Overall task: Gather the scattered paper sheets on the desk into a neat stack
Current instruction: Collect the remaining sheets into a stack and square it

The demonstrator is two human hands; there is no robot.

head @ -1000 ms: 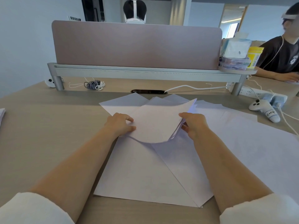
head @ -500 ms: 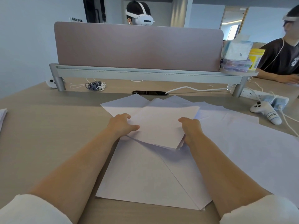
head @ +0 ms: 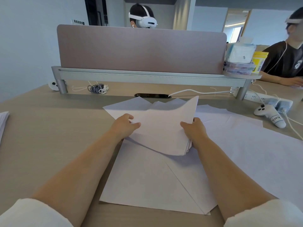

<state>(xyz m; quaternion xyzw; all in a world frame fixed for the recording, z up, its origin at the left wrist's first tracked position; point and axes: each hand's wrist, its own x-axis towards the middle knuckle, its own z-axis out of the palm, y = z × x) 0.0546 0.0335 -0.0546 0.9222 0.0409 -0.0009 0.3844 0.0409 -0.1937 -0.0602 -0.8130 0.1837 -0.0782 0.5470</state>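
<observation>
A bundle of white paper sheets (head: 161,128) is held between both hands over the middle of the desk, its far right corner curling upward. My left hand (head: 125,124) grips its left edge, thumb on top. My right hand (head: 194,130) grips its right edge, thumb on top and fingers under the sheets. More loose sheets (head: 147,181) lie overlapping flat on the desk (head: 49,145) below the bundle. A large white sheet (head: 254,153) spreads to the right, and corners of further sheets (head: 124,105) stick out behind the bundle.
A divider panel (head: 141,49) on a metal rail closes the far side. A white controller (head: 268,114) and power strip (head: 265,99) with cables lie at right. A coiled cord (head: 97,88) sits far left. Paper edges (head: 3,118) show at the left border. People sit beyond.
The bundle has been lifted and tilted, and its far right corner now curls up. Both hands keep their hold on its edges.
</observation>
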